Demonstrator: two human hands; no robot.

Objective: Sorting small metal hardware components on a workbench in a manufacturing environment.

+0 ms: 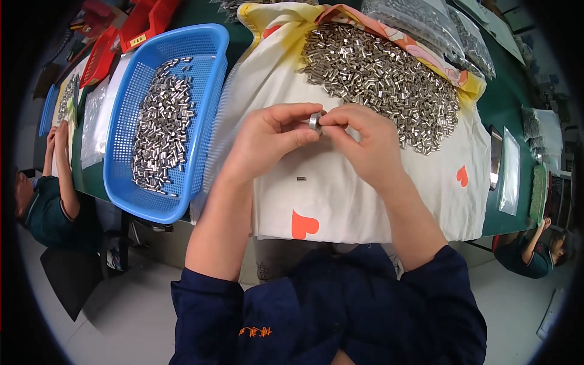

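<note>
Pinching one small metal piece (315, 121) between left hand (274, 137) and right hand (362, 143), above the white cloth (340, 194). Beyond it, large unsorted pile (383, 76); left of it, blue basket (167, 115) partly filled; seemingly far from finished.

- The small metal part (315, 122) is mostly covered by the fingertips of the left hand (274, 137) and right hand (365, 143); its shape cannot be told.
- At 12 o'clock, the clear bags (426, 24) are cut off by the rim.
- At 10 o'clock, the red trays (131, 27) blur into the dark edge.
</note>
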